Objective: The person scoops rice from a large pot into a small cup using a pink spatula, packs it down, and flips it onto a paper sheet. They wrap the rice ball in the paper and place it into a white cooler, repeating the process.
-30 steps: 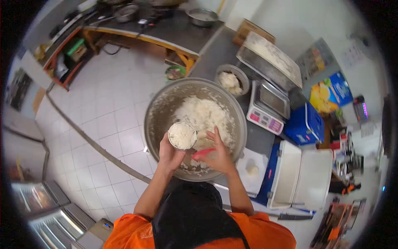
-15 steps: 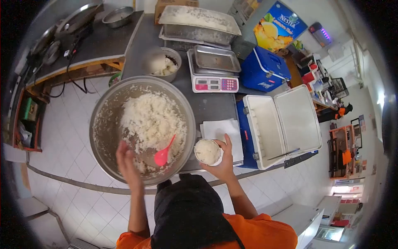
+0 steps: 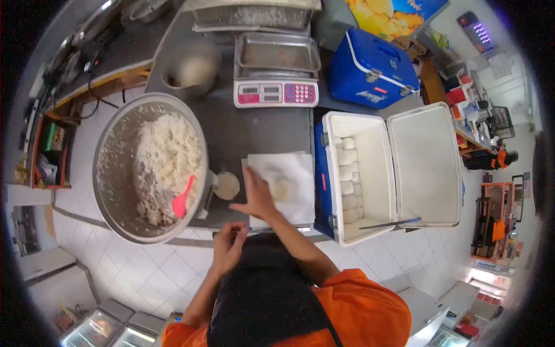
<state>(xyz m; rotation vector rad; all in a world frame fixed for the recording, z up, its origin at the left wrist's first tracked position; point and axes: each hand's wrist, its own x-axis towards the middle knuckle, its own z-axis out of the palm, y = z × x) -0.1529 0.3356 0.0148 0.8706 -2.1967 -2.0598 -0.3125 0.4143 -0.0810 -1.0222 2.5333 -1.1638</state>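
My right hand (image 3: 258,196) reaches over the table with its thumb and fingers spread, holding nothing. Beside its fingertips a small round cup (image 3: 226,186) stands on the dark tabletop, its pale contents hard to make out. White paper sheets (image 3: 298,202) lie partly under this hand, with a faint round patch on them. My left hand (image 3: 229,248) is at the table's front edge, fingers loosely curled, with nothing visible in it. To the left, a large metal basin (image 3: 110,199) holds cooked white rice (image 3: 170,141), and a pink rice paddle (image 3: 180,203) rests on the rice.
A blue and white cooler (image 3: 370,237) stands lid-open at right, with white rounded packs (image 3: 348,173) lined up inside. Behind it is a closed blue cooler (image 3: 376,72). A digital scale (image 3: 276,93) carries a metal tray (image 3: 278,53). A blurred bowl (image 3: 191,87) stands behind the basin.
My right hand has let go of the rice-filled cup it held; a cup now stands on the table. My left hand has left the basin for the table edge. The view has shifted right.
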